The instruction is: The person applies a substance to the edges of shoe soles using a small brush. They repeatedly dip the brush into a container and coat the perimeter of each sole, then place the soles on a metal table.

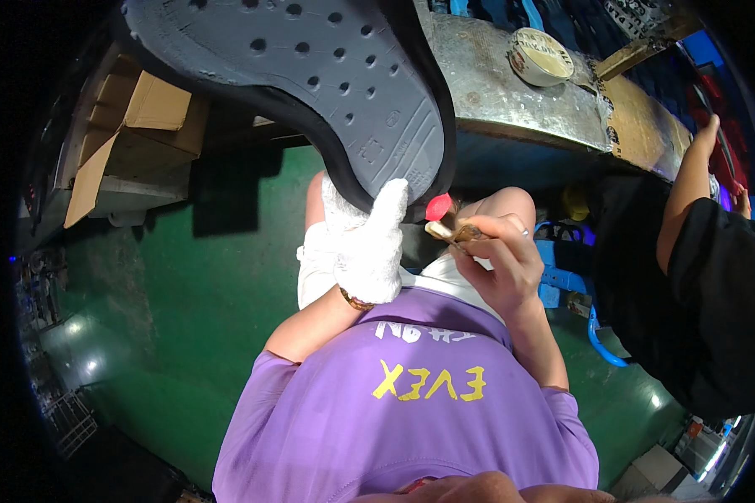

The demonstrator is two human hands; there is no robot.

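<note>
My left hand [372, 254], in a white knitted glove, grips the rounded end of a large grey insole [369, 101] with a black rim. The thumb lies on the grey face, which has several round holes and moulded lines. My bare right hand [505, 256] is closed around a short brownish tool [461, 234] with a pale end, perhaps a small brush. Its exact kind is hard to make out. Next to that pale end, by the insole's rim, shows a small red oval piece [438, 207]; what it is fixed to is hidden.
Ahead stands a worn metal bench [486, 84] with a white bowl [541, 57] of pale stuff on it. An open cardboard box [147, 117] is at the left. At the right, a co-worker's arm [688, 193] reaches to a red item; a blue stool [562, 277] stands nearby.
</note>
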